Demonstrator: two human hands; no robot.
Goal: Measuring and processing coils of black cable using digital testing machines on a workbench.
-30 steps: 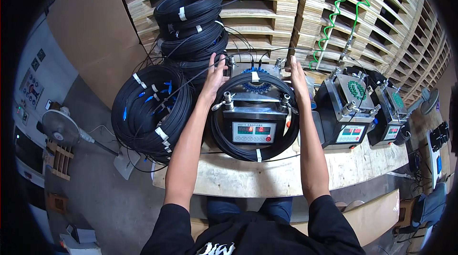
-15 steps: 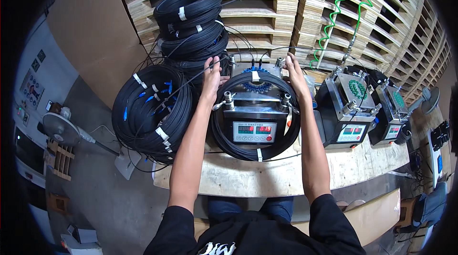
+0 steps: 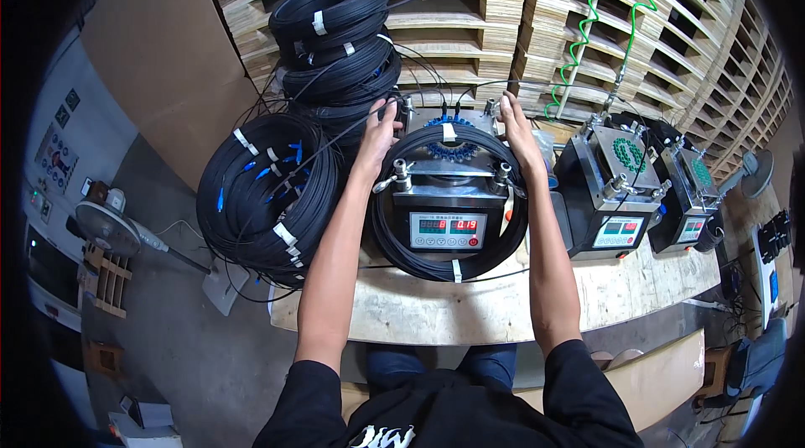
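A grey winding machine (image 3: 444, 226) with a red digital display stands on the wooden bench (image 3: 503, 309). A black cable coil (image 3: 401, 253), bound with white ties, lies looped around it. My left hand (image 3: 379, 133) grips the coil's far left edge, fingers curled over the cable. My right hand (image 3: 513, 125) holds the coil's far right edge, next to the machine's back posts. Blue connectors (image 3: 451, 123) show at the back of the coil, between my hands.
A big pile of black coils (image 3: 256, 196) lies left of the machine, and a taller stack (image 3: 335, 37) stands behind it. Two more machines (image 3: 612, 188) (image 3: 692, 196) stand to the right. Green spiral hoses (image 3: 587, 37) hang over stacked wooden pallets (image 3: 470, 20). A fan (image 3: 105, 226) stands on the floor at left.
Both hands have shifted slightly along the coil's far edge; the right hand has moved a little inward. The coil still lies around the machine.
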